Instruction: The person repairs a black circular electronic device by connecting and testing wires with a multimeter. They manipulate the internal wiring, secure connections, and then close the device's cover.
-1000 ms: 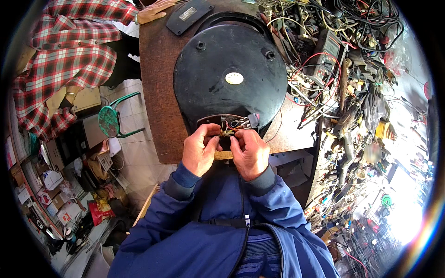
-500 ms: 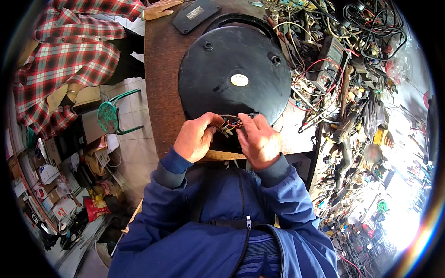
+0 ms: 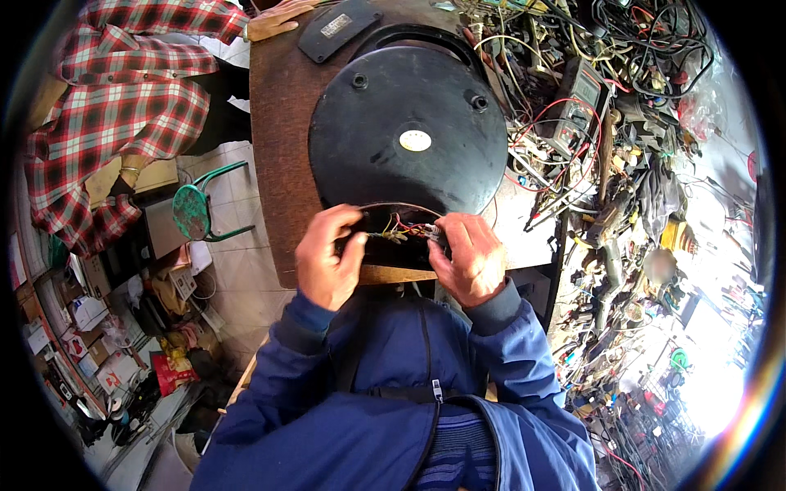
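Note:
A large black round appliance (image 3: 368, 114) lies flat on the table, with an oval pale sticker at its middle. At its near side a dark opening shows a bundle of thin wires (image 3: 397, 227) in red, yellow and white. My right hand (image 3: 473, 258) pinches the right end of that bundle between thumb and fingers. On the other side of the opening is my left hand (image 3: 326, 258), its thumb and curled fingers apart, slightly blurred. A thin wire arcs along the opening's far edge between my hands.
A black cover plate (image 3: 337, 29) lies at the far left of the brown table (image 3: 278, 164). A multimeter (image 3: 577, 106) with red leads rests among heaped cables and parts on the right. Left stand a green stool (image 3: 191, 211) and a person in a checked shirt (image 3: 131, 90), hand on the table.
My left hand has moved left and let go of the wires, its fingers now apart. My right hand has shifted slightly right and down, and more of the wire bundle shows.

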A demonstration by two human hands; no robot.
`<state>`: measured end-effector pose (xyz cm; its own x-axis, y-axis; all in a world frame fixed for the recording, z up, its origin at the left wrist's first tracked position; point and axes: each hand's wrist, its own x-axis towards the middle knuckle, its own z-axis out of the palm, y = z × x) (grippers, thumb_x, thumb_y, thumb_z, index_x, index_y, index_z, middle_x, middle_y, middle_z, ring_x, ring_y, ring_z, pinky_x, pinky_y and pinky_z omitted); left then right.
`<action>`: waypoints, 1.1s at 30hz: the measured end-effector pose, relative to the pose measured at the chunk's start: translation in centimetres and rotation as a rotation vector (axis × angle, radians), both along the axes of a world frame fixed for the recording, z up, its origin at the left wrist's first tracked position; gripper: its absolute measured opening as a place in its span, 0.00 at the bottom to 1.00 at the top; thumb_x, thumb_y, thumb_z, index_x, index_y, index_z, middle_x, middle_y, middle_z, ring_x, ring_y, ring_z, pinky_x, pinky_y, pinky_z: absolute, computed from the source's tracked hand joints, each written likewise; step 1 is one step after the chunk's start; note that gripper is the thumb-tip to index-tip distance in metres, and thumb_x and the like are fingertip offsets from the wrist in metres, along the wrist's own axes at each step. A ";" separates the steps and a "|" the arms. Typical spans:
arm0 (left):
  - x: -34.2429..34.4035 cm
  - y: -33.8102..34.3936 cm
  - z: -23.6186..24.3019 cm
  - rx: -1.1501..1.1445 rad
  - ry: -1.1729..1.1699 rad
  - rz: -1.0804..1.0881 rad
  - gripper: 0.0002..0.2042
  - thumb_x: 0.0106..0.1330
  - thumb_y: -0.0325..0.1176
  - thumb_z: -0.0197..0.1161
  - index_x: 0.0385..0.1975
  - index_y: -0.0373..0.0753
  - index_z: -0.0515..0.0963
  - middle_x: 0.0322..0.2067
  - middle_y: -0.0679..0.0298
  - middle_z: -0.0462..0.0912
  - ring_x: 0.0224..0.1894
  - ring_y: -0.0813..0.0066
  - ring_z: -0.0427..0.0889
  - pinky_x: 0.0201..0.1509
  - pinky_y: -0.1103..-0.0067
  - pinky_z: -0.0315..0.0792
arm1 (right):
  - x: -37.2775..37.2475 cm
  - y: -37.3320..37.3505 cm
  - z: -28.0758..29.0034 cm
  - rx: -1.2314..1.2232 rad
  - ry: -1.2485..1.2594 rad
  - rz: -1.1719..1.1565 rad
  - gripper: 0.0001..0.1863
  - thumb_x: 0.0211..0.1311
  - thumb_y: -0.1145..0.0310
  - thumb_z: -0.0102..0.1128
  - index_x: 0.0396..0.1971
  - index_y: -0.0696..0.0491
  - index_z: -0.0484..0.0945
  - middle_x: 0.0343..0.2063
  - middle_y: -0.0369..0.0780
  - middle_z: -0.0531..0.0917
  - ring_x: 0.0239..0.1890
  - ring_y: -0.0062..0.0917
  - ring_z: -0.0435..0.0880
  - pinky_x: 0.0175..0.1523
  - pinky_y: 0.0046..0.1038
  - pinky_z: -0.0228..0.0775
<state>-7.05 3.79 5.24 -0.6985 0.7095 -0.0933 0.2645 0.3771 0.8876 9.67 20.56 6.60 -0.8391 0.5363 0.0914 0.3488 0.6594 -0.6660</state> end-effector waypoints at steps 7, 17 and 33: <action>4.3 -7.9 -3.9 -0.196 -0.229 0.196 0.22 0.61 0.25 0.72 0.55 0.33 0.75 0.45 0.57 0.83 0.49 0.71 0.83 0.54 0.73 0.78 | 2.1 -2.1 -1.7 -0.402 -0.016 -0.320 0.20 0.52 0.70 0.80 0.43 0.57 0.82 0.37 0.46 0.87 0.34 0.35 0.88 0.39 0.32 0.80; 1.3 -10.5 -2.7 0.068 -0.432 0.293 0.09 0.71 0.23 0.65 0.49 0.30 0.80 0.38 0.62 0.83 0.25 0.81 0.79 0.28 0.83 0.76 | 2.1 -0.7 -2.0 -0.498 0.092 -0.272 0.17 0.52 0.76 0.78 0.42 0.59 0.82 0.39 0.41 0.85 0.37 0.25 0.84 0.43 0.27 0.78; -5.5 -0.8 4.8 -0.757 0.673 -0.473 0.05 0.67 0.31 0.61 0.31 0.39 0.80 0.28 0.52 0.83 0.32 0.47 0.85 0.34 0.57 0.77 | 2.6 -2.6 -2.7 -0.199 0.199 -0.300 0.21 0.51 0.76 0.77 0.45 0.59 0.80 0.45 0.49 0.84 0.46 0.45 0.86 0.50 0.38 0.80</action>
